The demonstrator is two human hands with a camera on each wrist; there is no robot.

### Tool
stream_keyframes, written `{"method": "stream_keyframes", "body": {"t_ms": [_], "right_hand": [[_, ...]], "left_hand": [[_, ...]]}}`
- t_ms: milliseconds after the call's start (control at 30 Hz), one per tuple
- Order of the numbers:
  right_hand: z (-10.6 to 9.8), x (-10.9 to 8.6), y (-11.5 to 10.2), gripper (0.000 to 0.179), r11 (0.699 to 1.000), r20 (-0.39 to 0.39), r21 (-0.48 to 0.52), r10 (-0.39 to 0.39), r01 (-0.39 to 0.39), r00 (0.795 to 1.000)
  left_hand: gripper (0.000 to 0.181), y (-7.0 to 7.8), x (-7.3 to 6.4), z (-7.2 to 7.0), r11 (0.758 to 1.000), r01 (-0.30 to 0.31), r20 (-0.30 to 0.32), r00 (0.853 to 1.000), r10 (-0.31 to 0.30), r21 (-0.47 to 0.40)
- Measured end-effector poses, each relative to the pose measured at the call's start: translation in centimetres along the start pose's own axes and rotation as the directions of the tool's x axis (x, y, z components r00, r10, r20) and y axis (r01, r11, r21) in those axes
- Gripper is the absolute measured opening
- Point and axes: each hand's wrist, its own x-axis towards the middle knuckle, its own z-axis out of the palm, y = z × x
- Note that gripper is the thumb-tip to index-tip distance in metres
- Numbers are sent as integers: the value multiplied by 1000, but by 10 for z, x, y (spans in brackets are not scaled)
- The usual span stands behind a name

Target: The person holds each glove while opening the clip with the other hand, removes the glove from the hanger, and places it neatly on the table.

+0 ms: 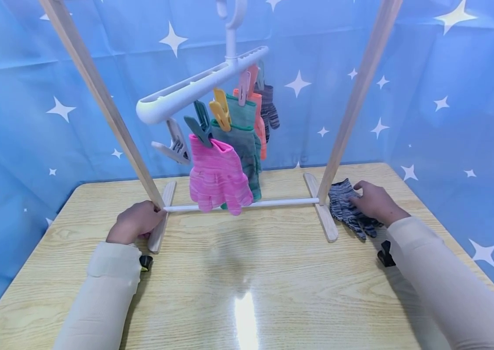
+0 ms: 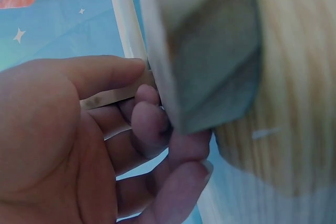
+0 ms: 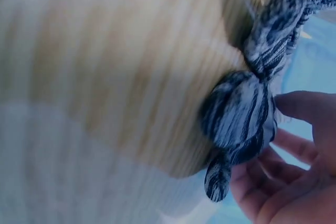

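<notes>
On the right of the table lies a black-and-grey knit glove (image 1: 344,204), just outside the wooden stand's right foot (image 1: 328,227). My right hand (image 1: 376,200) grips this glove by its edge, thumb on one side and fingers on the other; the right wrist view shows its striped fingers (image 3: 239,111) bunched near my thumb. At the stand's left foot (image 1: 157,238), my left hand (image 1: 138,221) holds the wood near the base of the post. In the left wrist view its fingers curl against the wooden foot (image 2: 215,77).
Between the posts hangs a white clip hanger (image 1: 190,86). Clips hold a pink glove (image 1: 218,175), a green glove (image 1: 247,146), an orange glove (image 1: 259,119) and another dark glove (image 1: 269,107). A grey clip (image 1: 176,143) hangs without a glove. A white bar (image 1: 284,202) joins the feet.
</notes>
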Motion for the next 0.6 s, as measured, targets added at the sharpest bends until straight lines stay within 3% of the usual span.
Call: {"method": "stream_keyframes", "body": {"t_ms": [300,467,600], "right_hand": [[0,-18,3,43,998,-128,-28,-65,62,990],[-6,-28,-5,39,995,-237,6,-100,104,966],[-18,-41,-21,37,990,-331,25,-126,142,935]], "left_hand": [[41,0,-1,2,1000,11,3,1000,-11,-20],[40,1,-2,1,1000,14,-4,1000,-14,-20],[40,1,-1,0,1000,3,-6,1000,-3,-19]]}}
